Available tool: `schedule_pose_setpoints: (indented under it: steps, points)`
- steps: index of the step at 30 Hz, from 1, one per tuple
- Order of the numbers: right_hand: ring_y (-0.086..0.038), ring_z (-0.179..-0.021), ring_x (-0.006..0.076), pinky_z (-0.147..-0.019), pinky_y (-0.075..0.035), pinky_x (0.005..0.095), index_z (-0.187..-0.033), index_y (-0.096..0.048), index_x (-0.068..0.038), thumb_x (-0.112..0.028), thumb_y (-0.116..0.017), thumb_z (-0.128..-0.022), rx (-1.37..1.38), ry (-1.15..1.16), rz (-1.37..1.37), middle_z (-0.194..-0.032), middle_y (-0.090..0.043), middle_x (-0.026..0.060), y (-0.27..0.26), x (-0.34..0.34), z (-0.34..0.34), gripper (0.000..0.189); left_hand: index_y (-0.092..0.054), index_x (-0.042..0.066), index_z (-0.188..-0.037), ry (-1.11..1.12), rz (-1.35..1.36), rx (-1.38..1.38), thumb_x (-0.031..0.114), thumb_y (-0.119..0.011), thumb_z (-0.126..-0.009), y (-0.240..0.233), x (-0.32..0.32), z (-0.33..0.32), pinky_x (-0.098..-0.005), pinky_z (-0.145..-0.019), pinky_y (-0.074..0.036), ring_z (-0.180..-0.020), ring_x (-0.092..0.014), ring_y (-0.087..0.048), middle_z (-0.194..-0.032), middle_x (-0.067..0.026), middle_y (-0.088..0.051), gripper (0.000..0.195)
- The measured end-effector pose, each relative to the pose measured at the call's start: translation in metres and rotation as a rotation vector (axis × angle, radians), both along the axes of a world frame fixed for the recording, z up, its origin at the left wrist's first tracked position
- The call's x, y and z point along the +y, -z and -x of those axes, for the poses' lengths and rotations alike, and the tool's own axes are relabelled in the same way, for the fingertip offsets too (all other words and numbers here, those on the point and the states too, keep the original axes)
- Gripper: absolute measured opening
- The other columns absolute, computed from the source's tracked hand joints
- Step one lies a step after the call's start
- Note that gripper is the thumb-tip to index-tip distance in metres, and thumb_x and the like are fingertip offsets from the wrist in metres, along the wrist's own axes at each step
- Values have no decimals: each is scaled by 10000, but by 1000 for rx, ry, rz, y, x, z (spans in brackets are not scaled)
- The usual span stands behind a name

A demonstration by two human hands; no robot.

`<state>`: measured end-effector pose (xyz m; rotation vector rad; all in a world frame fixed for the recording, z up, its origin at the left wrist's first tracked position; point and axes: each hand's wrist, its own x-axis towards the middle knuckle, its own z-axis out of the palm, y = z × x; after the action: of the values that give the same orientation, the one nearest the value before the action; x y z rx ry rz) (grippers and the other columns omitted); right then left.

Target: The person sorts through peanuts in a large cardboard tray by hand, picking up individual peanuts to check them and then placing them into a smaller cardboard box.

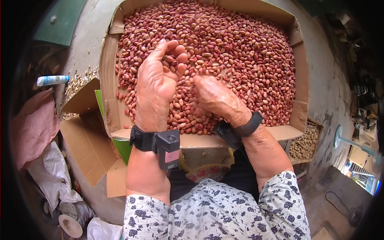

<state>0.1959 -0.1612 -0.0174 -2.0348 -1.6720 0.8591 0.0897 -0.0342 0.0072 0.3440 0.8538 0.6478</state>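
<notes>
A shallow cardboard box [108, 81] lies before me, thickly spread with red-skinned peanut kernels [261, 66]. My left hand [156, 84] is over its left half, palm turned inward and fingers curled into a cup. Several peanut kernels [169, 60] rest in that cupped hand. To its right, my right hand [217, 93] is low over the heap, back upward and fingers bent down. Its fingertips are blurred and partly hidden, so whether they pinch a kernel is unclear. A little bare cardboard shows just beyond the right hand.
An open cardboard carton [90, 144] stands at the left. Beyond it, pale shell-like debris [81, 81] and a blue-and-white tube-shaped container [53, 80] lie on the concrete floor. At right are a small box of unshelled peanuts [305, 141] and a fan [338, 136]. Sacks [51, 174] lie lower left.
</notes>
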Motion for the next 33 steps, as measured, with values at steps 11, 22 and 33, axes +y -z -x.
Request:
schedule_pose_setpoints:
  steps: [11,22,33]
  points:
    - [-644,-861,302,-731,-517,358,-1104,-603,-42,13,-570,-834,235,-128,-205,-943,-644,175,-36,18,-6,277,-618,13,-967,-36,17,-65,194,-565,-942,10,24,10,-246,-611,-518,-736,-167,-626,-845,-78,-637,190]
    - [-638,-909,301,-806,-489,341,-980,-653,-11,-74,-582,-854,-437,423,-87,-953,-660,161,-29,-51,-123,158,-601,3,-1002,-53,2,-87,204,-547,-952,4,23,7,-254,-619,-510,-756,-177,-621,-876,-93,-632,214]
    - [-593,-874,371,-768,-466,433,-960,-634,-26,-47,-539,-819,-346,208,-164,-889,-625,194,-2,-57,-104,171,-595,-4,-1009,-38,-48,-133,198,-534,-958,6,15,0,-244,-635,-513,-777,-169,-614,-899,-91,-618,217]
